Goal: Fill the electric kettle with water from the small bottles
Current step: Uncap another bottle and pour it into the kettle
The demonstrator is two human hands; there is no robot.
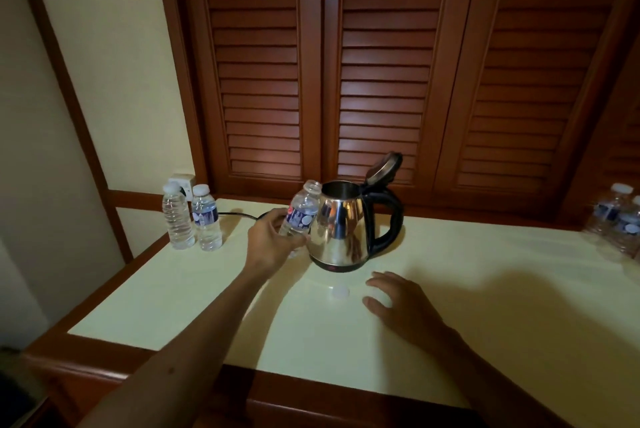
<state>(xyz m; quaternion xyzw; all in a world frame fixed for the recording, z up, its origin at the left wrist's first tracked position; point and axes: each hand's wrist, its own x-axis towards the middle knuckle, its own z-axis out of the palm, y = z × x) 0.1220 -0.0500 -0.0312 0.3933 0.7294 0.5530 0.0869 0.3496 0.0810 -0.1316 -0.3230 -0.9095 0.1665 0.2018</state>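
A steel electric kettle [341, 226] with a black handle stands mid-counter, its lid [384, 167] hinged up and open. My left hand [272, 242] grips an uncapped small water bottle [303, 211], tilted with its mouth leaning toward the kettle's rim. Its white cap [340, 292] lies on the counter in front of the kettle. My right hand [398, 303] rests low over the counter, right of the cap, fingers spread and holding nothing. Two capped bottles [192, 219] stand upright at the back left.
The pale counter [485, 289] has a wooden edge. Louvred wooden doors rise behind it. A black cord [242, 216] runs from the kettle to a wall socket [185, 183] behind the left bottles. More capped bottles [620, 223] stand at the far right edge.
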